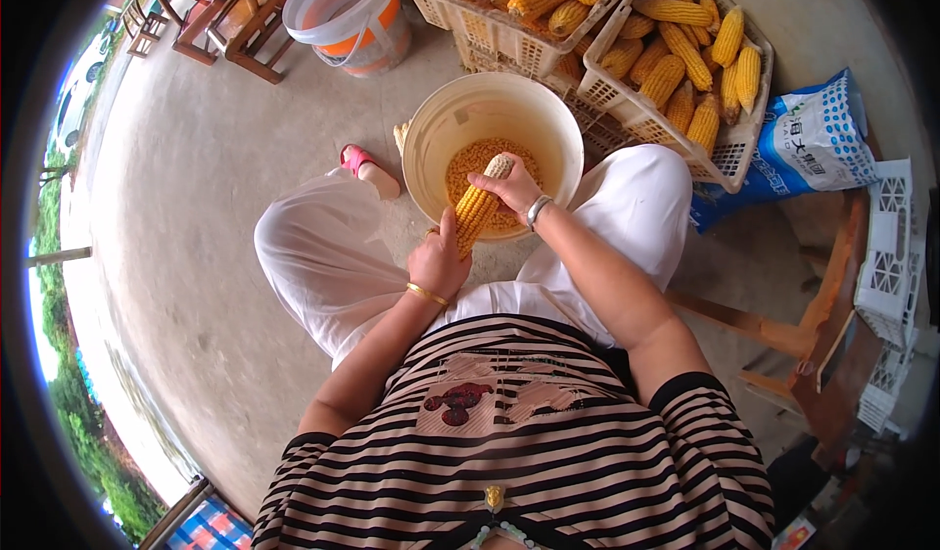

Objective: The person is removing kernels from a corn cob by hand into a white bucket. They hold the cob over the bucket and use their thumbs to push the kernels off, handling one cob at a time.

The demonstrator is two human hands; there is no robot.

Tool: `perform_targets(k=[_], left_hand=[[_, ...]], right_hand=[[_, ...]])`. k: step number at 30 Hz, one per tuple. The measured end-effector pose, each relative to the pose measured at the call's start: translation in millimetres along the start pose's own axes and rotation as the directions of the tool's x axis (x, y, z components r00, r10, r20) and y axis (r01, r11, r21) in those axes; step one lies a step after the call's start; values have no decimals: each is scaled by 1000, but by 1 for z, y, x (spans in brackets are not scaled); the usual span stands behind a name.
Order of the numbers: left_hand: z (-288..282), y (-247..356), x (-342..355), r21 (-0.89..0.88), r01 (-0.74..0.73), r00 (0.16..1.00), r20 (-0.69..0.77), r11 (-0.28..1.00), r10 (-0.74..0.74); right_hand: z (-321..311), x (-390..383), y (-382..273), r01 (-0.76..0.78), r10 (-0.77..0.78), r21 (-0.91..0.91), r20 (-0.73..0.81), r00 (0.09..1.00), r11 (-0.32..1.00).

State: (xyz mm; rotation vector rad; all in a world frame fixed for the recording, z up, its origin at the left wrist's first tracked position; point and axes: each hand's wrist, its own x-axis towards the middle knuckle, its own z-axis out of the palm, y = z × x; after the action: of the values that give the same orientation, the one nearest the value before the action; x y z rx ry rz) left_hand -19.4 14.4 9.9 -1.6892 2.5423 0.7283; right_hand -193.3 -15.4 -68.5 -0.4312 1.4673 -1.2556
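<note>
Both my hands are on one corn cob [476,214], tilted over a cream bucket [435,124] between my knees; its top tip looks paler. My left hand [438,261], with a gold bangle, wraps the cob's lower end. My right hand [512,186], wearing a watch, grips the upper part, thumb across the kernels. Loose yellow kernels [471,158] lie in the bottom of the bucket. A pale object [401,137] pokes out at the bucket's left side.
Crates [734,168] heaped with corn stand ahead and right, beside a blue-white sack [793,139]. An orange-banded pail [372,51] and wooden chairs [235,31] stand ahead left. A wooden frame [822,296] and white crate [881,276] are at my right.
</note>
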Motion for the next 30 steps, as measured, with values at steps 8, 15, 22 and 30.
perform_targets(k=[8, 15, 22, 30], left_hand=[[0, -9, 3, -95, 36, 999, 16, 995, -35], [4, -11, 2, -127, 12, 1000, -5, 992, -13], [-2, -7, 1, -94, 62, 998, 23, 994, -61], [3, -18, 3, -125, -50, 997, -60, 991, 43]], right_hand=[[-11, 0, -16, -235, 146, 160, 436, 888, 959], [-12, -9, -30, -266, 136, 194, 506, 852, 944], [-2, -11, -20, -66, 41, 69, 323, 945, 995], [-5, -8, -29, 20, -38, 48, 412, 910, 999]])
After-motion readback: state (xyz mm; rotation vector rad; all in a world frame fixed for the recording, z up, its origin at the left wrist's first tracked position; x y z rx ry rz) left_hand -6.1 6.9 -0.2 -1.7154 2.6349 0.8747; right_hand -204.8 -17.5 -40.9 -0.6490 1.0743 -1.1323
